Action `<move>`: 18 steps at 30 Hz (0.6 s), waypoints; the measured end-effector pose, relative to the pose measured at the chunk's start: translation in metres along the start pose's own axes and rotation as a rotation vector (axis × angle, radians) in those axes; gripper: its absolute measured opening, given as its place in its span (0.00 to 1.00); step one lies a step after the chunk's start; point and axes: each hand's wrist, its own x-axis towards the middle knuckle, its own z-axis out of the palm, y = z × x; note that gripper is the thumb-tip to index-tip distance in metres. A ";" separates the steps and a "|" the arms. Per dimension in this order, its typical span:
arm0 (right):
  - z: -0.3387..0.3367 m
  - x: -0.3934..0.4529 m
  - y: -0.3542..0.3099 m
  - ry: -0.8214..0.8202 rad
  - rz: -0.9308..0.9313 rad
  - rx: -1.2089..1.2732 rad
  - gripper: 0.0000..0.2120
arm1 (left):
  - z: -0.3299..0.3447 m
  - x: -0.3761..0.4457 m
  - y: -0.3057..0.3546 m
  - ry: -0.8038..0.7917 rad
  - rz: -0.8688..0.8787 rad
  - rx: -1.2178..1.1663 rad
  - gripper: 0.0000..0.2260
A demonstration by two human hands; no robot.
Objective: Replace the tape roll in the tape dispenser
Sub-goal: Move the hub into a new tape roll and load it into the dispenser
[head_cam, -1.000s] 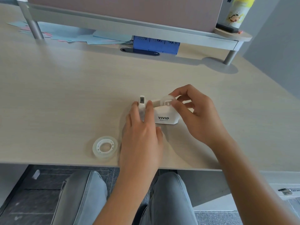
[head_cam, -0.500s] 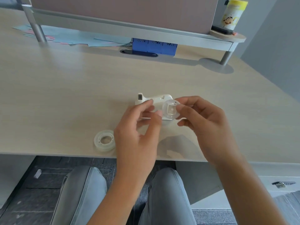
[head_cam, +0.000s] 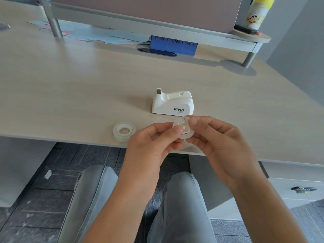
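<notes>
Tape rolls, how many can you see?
1 full tape roll, lying flat near the desk's front edge, left of both hands. The clear piece the hands hold looks like an empty spool. None visible in the dispenser.

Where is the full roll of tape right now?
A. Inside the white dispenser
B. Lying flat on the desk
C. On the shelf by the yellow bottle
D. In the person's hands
B. The tape roll lies flat on the desk, left of both hands, which pinch only the clear empty spool.
</notes>
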 end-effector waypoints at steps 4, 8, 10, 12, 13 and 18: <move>0.008 -0.005 0.002 -0.019 0.069 0.103 0.18 | -0.007 -0.005 0.002 -0.039 -0.059 -0.115 0.08; 0.016 -0.007 0.006 -0.010 0.048 0.117 0.12 | -0.010 -0.007 0.003 -0.038 -0.086 -0.172 0.06; 0.019 -0.009 0.008 0.003 0.019 0.081 0.10 | -0.011 -0.008 0.004 -0.022 -0.090 -0.180 0.05; 0.022 -0.010 0.009 0.020 -0.001 0.045 0.10 | -0.012 -0.009 0.004 -0.005 -0.092 -0.188 0.04; 0.024 -0.010 0.009 0.023 -0.007 0.034 0.09 | -0.012 -0.009 0.005 0.002 -0.091 -0.193 0.04; 0.030 -0.009 0.012 0.023 -0.017 0.048 0.09 | -0.013 -0.010 0.008 0.021 -0.088 -0.232 0.03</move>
